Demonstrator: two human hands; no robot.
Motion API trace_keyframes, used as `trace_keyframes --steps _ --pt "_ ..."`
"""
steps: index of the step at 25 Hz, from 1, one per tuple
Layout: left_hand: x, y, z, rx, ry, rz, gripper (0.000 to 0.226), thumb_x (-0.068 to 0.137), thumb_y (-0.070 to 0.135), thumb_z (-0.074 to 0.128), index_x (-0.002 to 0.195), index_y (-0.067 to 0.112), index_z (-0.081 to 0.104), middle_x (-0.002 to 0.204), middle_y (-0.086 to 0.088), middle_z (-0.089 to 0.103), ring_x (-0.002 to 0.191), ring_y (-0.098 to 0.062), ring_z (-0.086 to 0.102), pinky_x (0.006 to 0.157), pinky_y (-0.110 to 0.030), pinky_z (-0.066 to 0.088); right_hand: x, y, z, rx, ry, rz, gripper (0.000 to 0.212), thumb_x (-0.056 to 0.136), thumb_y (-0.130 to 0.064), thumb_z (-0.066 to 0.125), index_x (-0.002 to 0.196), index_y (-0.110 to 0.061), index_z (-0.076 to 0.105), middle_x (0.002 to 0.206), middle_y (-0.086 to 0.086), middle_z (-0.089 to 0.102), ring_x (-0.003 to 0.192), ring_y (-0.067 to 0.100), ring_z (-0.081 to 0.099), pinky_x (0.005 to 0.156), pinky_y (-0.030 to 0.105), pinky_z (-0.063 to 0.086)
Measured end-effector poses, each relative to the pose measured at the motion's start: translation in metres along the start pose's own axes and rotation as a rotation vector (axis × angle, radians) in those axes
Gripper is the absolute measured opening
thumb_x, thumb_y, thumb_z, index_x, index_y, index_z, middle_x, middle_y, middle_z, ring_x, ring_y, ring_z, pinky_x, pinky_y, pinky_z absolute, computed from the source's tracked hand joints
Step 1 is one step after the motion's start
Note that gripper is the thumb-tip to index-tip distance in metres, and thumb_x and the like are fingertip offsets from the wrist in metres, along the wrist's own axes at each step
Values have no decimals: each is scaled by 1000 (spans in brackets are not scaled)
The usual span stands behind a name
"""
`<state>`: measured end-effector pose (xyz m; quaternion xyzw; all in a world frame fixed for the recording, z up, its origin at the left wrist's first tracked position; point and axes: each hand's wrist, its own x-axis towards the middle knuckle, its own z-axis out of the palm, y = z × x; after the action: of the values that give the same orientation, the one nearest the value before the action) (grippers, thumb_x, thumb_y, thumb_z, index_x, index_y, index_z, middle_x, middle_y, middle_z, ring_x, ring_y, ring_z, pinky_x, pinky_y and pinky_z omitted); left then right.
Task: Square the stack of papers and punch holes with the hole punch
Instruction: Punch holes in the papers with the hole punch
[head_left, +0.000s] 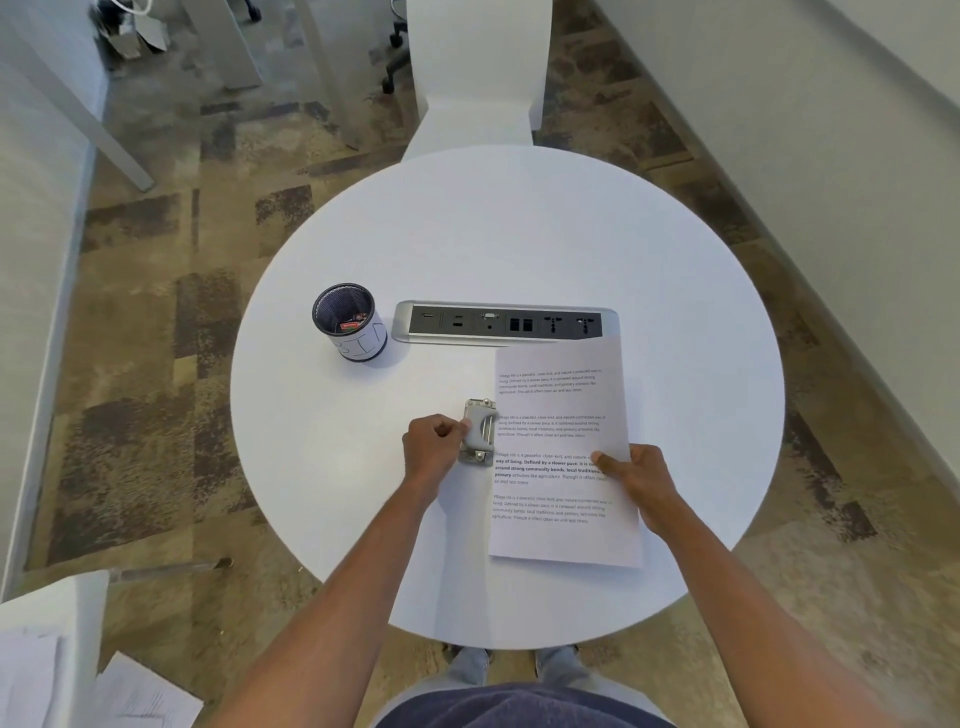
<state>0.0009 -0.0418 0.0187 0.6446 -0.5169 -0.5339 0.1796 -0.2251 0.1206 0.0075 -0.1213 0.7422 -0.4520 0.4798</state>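
A stack of printed papers (563, 405) lies flat on the round white table (519, 249), right of centre. A small grey metal hole punch (479, 432) sits at the stack's left edge, about midway along it. My left hand (434, 449) grips the punch from its left side with curled fingers. My right hand (636, 480) rests on the right part of the stack, thumb on top of the sheets, fingers at the right edge.
A black mesh pen cup (349, 322) stands left of a recessed power and data socket strip (506, 323); the papers' top edge overlaps the strip's right end. More loose papers (130, 696) lie at the bottom left, off the table. A white chair (475, 78) stands beyond the table.
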Motion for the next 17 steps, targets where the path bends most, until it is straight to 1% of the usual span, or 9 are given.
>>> trace_keyframes --steps 3,6,8,10,12,15,17 --pt "1 0 -1 16 -5 11 21 82 20 73 68 6 67 65 -5 64 64 -21 54 66 -30 44 1 2 5 -2 2 5 3 84 -6 73 87 -8 75 88 11 78 77 29 75 76 42 61" --pt "1 -1 0 56 0 32 21 81 21 73 72 2 69 68 -5 65 65 -18 53 64 -27 42 0 2 10 9 -3 -3 4 84 -7 74 83 -11 75 84 5 79 70 21 76 64 31 61" --pt "2 -2 -1 78 -2 47 20 81 21 73 74 2 70 71 -4 67 67 -16 54 64 -27 41 0 1 14 16 -8 -10 4 84 -7 74 83 -10 75 81 2 80 69 19 76 59 27 60" --pt "3 -2 -2 82 -13 54 19 80 21 73 75 3 70 72 -4 68 68 -16 56 65 -27 42 0 1 16 25 -14 -15 4 84 -6 73 87 -9 75 81 2 80 70 19 76 61 29 61" --pt "3 -1 -3 85 -23 65 16 80 21 73 74 7 70 70 1 68 69 -15 58 64 -25 43 1 0 19 27 -11 -12 6 84 -7 73 90 -8 75 83 4 80 72 22 76 67 33 62" --pt "3 -1 -4 96 -31 85 13 81 21 73 71 13 69 67 5 66 70 -15 60 63 -24 43 1 1 24 21 -8 2 9 85 -7 73 94 -6 75 90 12 78 80 30 75 79 43 61" --pt "4 -1 -4 106 -35 83 15 80 24 74 70 15 68 67 5 67 73 -18 63 62 -23 44 2 1 26 16 -8 9 13 85 -8 73 97 -3 74 95 16 77 86 33 75 83 48 60"
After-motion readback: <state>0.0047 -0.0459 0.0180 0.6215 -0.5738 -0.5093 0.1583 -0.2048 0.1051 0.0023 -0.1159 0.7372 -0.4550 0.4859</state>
